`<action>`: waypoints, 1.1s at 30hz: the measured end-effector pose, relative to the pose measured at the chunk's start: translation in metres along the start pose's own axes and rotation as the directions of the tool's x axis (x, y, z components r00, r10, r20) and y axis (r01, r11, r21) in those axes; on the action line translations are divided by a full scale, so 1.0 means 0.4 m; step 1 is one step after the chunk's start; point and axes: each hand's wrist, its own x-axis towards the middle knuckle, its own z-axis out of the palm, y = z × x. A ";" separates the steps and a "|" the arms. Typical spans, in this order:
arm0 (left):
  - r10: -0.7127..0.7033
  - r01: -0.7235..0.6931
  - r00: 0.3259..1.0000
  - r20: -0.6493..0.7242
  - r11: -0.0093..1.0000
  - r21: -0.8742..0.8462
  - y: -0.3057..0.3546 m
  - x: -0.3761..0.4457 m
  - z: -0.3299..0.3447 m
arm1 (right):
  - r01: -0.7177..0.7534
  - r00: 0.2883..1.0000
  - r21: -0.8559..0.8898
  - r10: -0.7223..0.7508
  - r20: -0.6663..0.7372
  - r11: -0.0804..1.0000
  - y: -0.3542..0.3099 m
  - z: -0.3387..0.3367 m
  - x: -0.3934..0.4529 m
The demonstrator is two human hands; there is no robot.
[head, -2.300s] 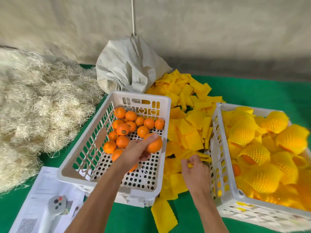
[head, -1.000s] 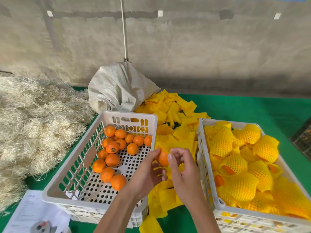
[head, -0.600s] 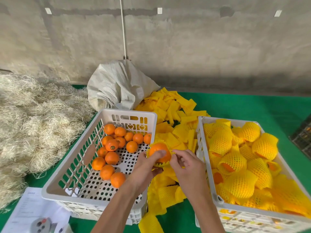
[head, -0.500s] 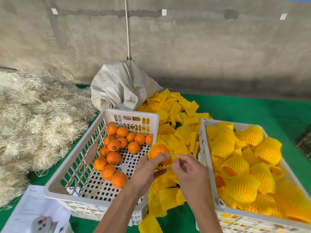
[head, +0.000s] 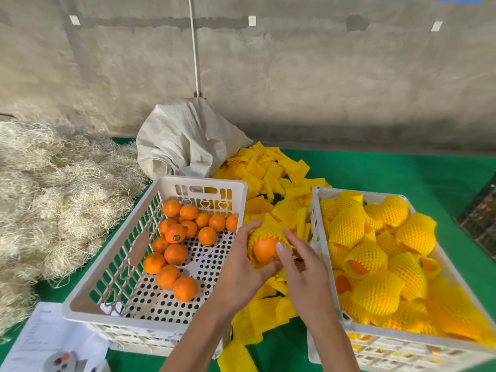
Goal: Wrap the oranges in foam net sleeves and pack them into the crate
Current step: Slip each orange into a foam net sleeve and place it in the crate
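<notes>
Since a moment ago the foam net sleeve (head: 268, 232) has slid over most of the orange (head: 264, 249). Your left hand (head: 241, 267) and right hand (head: 303, 267) both hold it, just left of the packing crate (head: 315, 210); packing comes next.

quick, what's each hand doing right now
Left hand: curled round the half-sleeved orange, holding it.
Right hand: thumb and fingers on its foam net sleeve.

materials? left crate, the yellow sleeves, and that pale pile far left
Left crate: looks like moulded white plastic, semi-matte, with punched holes and slotted walls. Yellow sleeves: foam net, matte, with an open mesh texture. Pale pile: thin dry tangled strands, probably wood wool or straw; cannot tell which.
</notes>
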 end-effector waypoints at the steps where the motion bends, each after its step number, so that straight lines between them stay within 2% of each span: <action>1: -0.008 0.008 1.000 0.017 1.000 0.007 0.003 0.001 -0.004 | 0.024 1.000 0.004 -0.024 -0.020 1.000 0.002 -0.005 0.000; 4: -0.038 0.042 0.997 0.069 0.998 -0.054 0.014 0.000 -0.010 | 0.086 0.986 -0.076 -0.096 -0.134 0.993 0.011 -0.019 -0.005; 7: -0.077 0.080 0.995 0.067 0.996 -0.041 0.019 0.000 0.013 | 0.097 0.975 -0.138 -0.122 -0.188 0.986 0.010 -0.026 -0.009; 12: -0.158 0.159 0.987 0.028 0.985 -0.062 0.018 0.016 0.083 | 0.284 0.932 -0.183 -0.316 -0.176 0.941 0.022 -0.063 -0.036; 17: -0.187 0.187 0.982 -0.011 0.982 -0.005 0.031 0.041 0.200 | 0.252 0.927 -0.231 -0.303 -0.223 0.940 0.045 -0.132 -0.051; 20: -0.139 0.139 0.990 0.037 0.990 -0.004 0.038 0.064 0.270 | 0.200 0.928 -0.205 -0.253 -0.274 0.958 0.058 -0.190 -0.052; 23: -0.123 0.124 0.988 0.092 0.992 -0.007 0.059 0.101 0.349 | 0.116 0.928 -0.288 -0.208 -0.310 0.950 0.073 -0.243 -0.042; 26: -0.056 0.044 0.980 0.192 0.997 0.064 0.086 0.149 0.427 | 0.054 0.909 -0.362 -0.196 -0.369 0.931 0.086 -0.292 -0.024; 29: 0.010 -0.025 0.964 0.265 0.998 0.051 0.090 0.175 0.481 | 0.053 0.916 -0.457 -0.226 -0.333 0.888 0.105 -0.343 -0.007; 33: 0.065 -0.076 0.962 0.264 0.997 0.033 0.067 0.189 0.488 | 0.045 0.954 -0.475 -0.179 -0.241 0.879 0.127 -0.367 0.006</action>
